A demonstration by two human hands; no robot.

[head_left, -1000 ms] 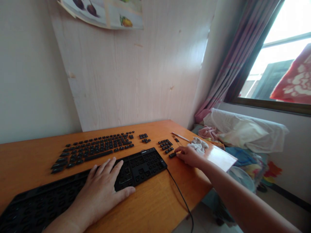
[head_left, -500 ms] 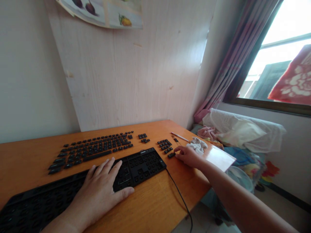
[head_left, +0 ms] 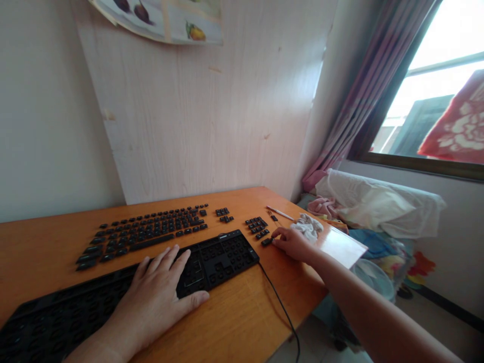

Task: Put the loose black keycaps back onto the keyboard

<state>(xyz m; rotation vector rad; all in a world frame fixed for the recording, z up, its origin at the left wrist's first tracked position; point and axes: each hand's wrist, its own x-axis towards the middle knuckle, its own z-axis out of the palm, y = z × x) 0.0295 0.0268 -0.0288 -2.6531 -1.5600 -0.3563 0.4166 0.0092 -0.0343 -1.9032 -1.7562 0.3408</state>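
Step in hand, my read: right hand [head_left: 293, 242] working a loose wide black keycap [head_left: 266, 242] at the near end of the small keycap block [head_left: 256, 227], on the table [head_left: 234, 322] just right of the keyboard [head_left: 229, 254]. To do it well: take the cap by its short ends, fingertips only, keep it level, and don't sweep the neighbouring caps out of their rows. Watch the cable [head_left: 282, 297] on any path back to the keyboard. Pose: right arm reaches in from the lower right, wrist low, fingers curled with tips at the cap's right end; can't tell if they're pinching or just touching. Left hand [head_left: 159, 285] lies palm-down across the keyboard, fingers spread, grasping nothing, thumb out past the front edge; good enough as a steady.
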